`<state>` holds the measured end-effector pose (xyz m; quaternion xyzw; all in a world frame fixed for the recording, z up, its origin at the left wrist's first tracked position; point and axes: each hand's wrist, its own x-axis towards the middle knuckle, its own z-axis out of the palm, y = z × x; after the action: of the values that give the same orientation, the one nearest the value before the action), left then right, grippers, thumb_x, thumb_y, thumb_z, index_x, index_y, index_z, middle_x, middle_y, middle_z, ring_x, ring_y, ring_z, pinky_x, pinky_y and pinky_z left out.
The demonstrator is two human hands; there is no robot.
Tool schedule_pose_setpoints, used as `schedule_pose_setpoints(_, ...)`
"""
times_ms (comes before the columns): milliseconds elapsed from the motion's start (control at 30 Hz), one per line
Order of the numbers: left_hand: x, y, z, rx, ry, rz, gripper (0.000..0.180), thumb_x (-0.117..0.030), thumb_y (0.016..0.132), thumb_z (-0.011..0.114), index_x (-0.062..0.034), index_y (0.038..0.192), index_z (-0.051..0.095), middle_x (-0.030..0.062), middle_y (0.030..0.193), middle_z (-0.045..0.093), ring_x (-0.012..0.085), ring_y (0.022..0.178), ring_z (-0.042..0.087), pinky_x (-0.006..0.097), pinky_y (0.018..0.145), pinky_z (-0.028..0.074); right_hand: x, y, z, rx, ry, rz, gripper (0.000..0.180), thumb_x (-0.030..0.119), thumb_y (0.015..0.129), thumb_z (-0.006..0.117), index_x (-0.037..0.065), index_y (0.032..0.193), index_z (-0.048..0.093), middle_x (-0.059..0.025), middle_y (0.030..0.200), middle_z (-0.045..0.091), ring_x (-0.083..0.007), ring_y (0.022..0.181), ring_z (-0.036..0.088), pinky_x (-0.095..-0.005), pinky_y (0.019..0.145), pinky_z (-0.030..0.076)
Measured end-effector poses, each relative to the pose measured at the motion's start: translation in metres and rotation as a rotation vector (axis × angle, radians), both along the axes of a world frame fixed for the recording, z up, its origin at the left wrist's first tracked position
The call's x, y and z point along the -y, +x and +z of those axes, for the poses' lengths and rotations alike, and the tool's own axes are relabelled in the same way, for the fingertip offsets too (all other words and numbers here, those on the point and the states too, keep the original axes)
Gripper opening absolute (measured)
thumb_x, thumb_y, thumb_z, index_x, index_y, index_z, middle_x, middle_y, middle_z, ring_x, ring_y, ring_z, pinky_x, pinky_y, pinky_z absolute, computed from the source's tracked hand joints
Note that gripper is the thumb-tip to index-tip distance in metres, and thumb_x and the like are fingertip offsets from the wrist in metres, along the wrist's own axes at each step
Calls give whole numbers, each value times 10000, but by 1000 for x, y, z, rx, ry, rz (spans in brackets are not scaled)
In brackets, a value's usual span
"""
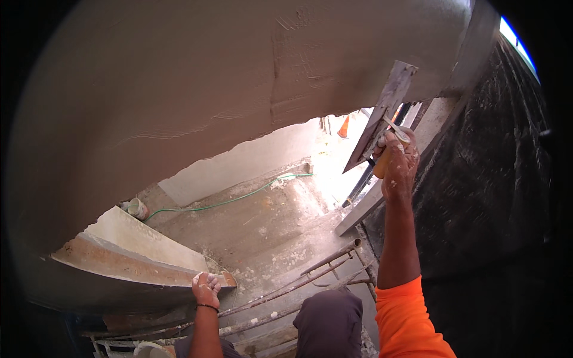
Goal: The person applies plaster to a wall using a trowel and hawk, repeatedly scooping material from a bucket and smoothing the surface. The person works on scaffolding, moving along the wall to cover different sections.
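Trowel is clasped by right grip, handle half-hidden | ledge is touched by left grip, closure cannot be told | near-left container is cut off

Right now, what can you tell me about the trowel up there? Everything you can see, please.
The trowel has a long, flat, grey blade, metal by its look, smeared with pale residue, and a yellowish handle. The right hand is closed around that handle. The blade slants from upper right to lower left in the picture, its upper end seen against the smooth brownish wall. Whether it touches the wall, I cannot tell.
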<state>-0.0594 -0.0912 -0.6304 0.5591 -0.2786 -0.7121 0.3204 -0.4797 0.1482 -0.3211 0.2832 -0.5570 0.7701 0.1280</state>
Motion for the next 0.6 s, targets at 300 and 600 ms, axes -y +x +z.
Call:
schedule_pose_setpoints(300, 1, 13, 3, -100, 15, -115, 361, -338, 945, 667, -161, 1235, 545, 37, 1029, 591, 216, 914, 582, 392, 784, 502, 40, -26, 22, -98, 105, -191, 326, 350, 980, 754, 94, 855, 596, 22, 637, 567, -47, 498, 543, -224, 444, 439)
schedule_pose_setpoints(600, -9, 12, 34, -206, 12, -154, 271, -268, 957, 679, -128, 1149, 550, 25, 908, 605, 175, 779, 602, 324, 661, 520, 122, 107, 39, -261, 217, -33, 259, 195, 957, 780, 5, 876, 624, -47, 730, 677, -63, 672, 624, -243, 592, 490)
